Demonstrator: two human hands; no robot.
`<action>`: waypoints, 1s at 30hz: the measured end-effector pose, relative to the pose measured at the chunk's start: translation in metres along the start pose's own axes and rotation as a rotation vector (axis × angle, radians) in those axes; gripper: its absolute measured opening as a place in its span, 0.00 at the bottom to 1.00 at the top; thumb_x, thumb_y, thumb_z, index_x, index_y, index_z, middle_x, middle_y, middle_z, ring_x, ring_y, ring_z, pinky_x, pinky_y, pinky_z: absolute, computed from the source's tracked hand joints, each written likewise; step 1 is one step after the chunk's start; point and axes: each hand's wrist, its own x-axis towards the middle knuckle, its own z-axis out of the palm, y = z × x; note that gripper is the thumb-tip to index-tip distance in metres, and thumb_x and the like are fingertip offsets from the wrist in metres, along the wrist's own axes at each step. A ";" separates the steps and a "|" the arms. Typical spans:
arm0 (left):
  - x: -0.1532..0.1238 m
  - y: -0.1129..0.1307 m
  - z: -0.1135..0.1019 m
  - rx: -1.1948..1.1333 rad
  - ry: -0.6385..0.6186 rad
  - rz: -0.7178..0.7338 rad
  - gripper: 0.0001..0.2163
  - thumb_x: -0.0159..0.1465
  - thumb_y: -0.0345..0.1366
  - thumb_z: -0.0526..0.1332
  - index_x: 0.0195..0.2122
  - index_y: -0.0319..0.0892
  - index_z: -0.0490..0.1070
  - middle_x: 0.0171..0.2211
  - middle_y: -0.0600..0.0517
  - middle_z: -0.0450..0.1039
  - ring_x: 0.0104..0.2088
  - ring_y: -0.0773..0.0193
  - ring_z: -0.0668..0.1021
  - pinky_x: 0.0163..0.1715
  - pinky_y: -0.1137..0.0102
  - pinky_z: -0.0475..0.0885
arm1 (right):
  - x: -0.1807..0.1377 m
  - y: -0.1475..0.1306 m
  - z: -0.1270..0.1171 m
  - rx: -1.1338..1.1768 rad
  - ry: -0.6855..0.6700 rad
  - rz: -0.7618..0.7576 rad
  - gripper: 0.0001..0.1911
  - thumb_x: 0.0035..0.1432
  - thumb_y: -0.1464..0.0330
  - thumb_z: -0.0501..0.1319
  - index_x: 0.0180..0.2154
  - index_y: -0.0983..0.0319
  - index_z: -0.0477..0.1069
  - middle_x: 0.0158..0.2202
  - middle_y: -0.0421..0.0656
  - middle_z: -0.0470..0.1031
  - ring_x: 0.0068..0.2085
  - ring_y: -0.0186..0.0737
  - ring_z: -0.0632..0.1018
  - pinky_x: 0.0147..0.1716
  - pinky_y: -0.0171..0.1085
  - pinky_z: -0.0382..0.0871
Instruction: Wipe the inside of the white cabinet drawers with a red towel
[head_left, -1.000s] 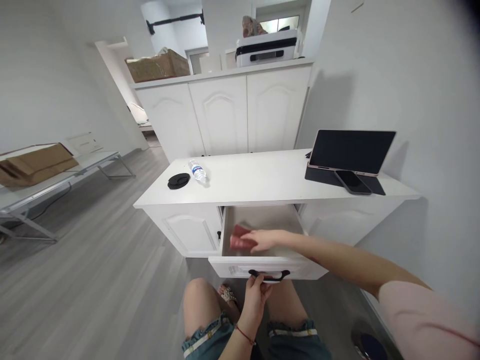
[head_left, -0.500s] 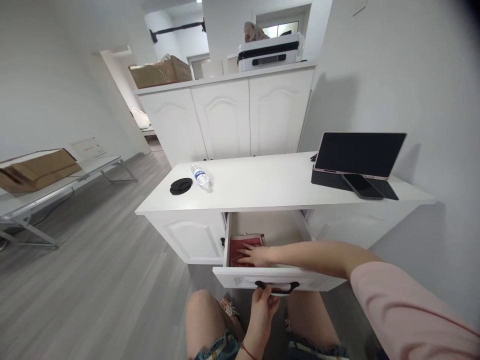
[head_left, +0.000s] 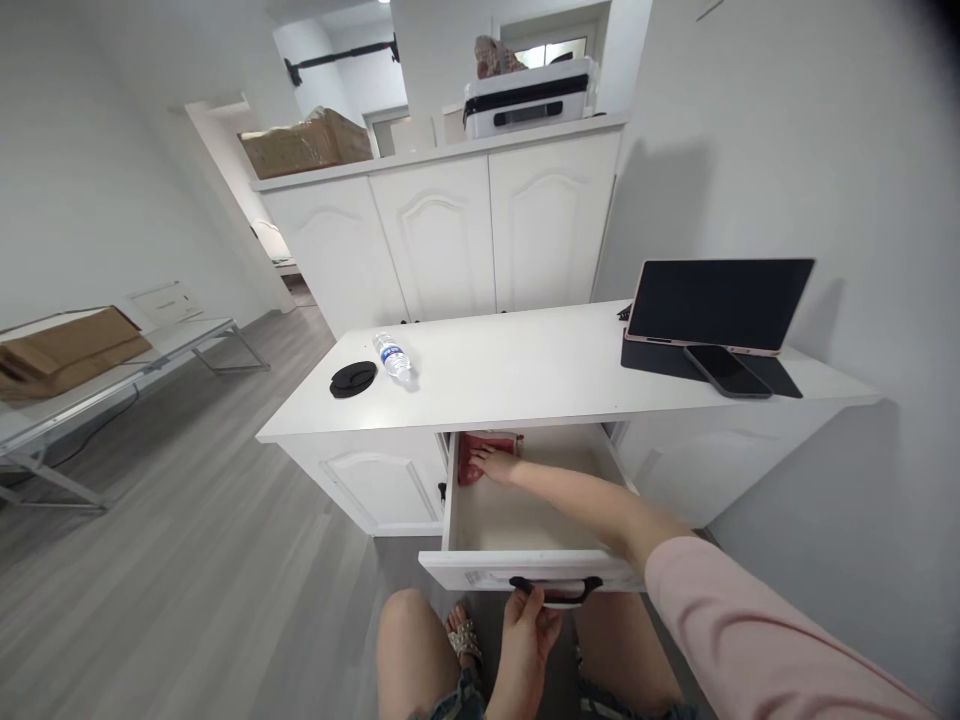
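Note:
My left hand (head_left: 529,628) is closed round the black drawer handle (head_left: 556,590) on the front of the pulled-out white drawer (head_left: 532,520). Inside the drawer, at its back left corner, lies a flat red item with a pale edge (head_left: 489,440), perhaps a cloth or a pouch; I cannot tell which. My right hand (head_left: 495,464) rests on this red item, fingers stretched out over it and partly covering it. The right forearm reaches across the drawer from the right.
On the white desk top (head_left: 510,370) are a water bottle (head_left: 393,360) lying down, a black round object (head_left: 352,379), a tablet (head_left: 718,305) propped up and a phone (head_left: 726,372). White cabinets (head_left: 450,240) stand behind. My knees are below the drawer.
My right hand has moved to the back of the drawer, and the red item has slid back with it. The drawer stands slightly further out, with my left hand still on its handle.

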 end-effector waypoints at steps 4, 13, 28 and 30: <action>-0.003 0.002 0.000 0.033 -0.017 0.022 0.20 0.41 0.44 0.76 0.24 0.43 0.66 0.29 0.51 0.77 0.29 0.66 0.77 0.36 0.72 0.70 | 0.012 0.005 -0.006 0.027 0.041 0.067 0.29 0.59 0.80 0.46 0.62 0.67 0.57 0.66 0.53 0.53 0.67 0.47 0.52 0.63 0.47 0.51; -0.007 0.007 0.005 0.090 -0.030 0.038 0.19 0.41 0.44 0.75 0.26 0.43 0.68 0.32 0.46 0.78 0.32 0.62 0.79 0.38 0.69 0.71 | -0.025 0.040 -0.016 0.083 0.056 0.125 0.28 0.58 0.80 0.49 0.60 0.61 0.60 0.65 0.49 0.57 0.65 0.42 0.59 0.61 0.40 0.54; -0.009 0.008 0.003 0.110 -0.080 0.077 0.18 0.44 0.44 0.74 0.26 0.41 0.67 0.32 0.46 0.78 0.34 0.61 0.80 0.41 0.67 0.71 | -0.102 0.077 -0.040 -0.005 -0.096 0.475 0.34 0.41 0.73 0.69 0.53 0.59 0.69 0.64 0.57 0.56 0.60 0.63 0.64 0.51 0.52 0.65; -0.010 0.008 0.003 0.120 -0.082 0.073 0.18 0.45 0.44 0.74 0.25 0.41 0.66 0.32 0.47 0.78 0.34 0.61 0.80 0.41 0.67 0.71 | -0.107 0.074 -0.037 -0.016 -0.110 0.510 0.37 0.34 0.74 0.71 0.51 0.57 0.71 0.62 0.56 0.59 0.59 0.66 0.65 0.48 0.56 0.66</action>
